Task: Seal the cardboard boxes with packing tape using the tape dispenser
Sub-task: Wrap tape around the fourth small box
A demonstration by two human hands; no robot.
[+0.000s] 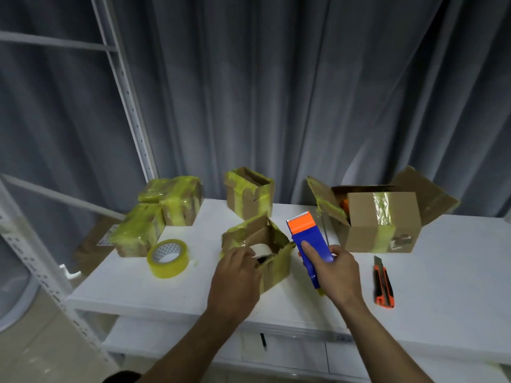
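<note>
A small open cardboard box point(272, 252) with yellowish tape on its flaps sits near the front middle of the white table point(442, 286). My left hand point(236, 275) rests on its near flap, fingers at a pale roll point(261, 248) inside the box. My right hand point(338, 272) grips the blue and orange tape dispenser point(308, 239) just right of that box, with the orange toothed end pointing away and my index finger along its top.
A loose tape roll point(168, 258) lies left of the box. Two taped boxes point(177, 199) point(138, 230) stand at the back left, an open box point(250, 192) at the back middle, a larger open box point(381, 219) at the right. An orange utility knife point(383, 283) lies right of my hand.
</note>
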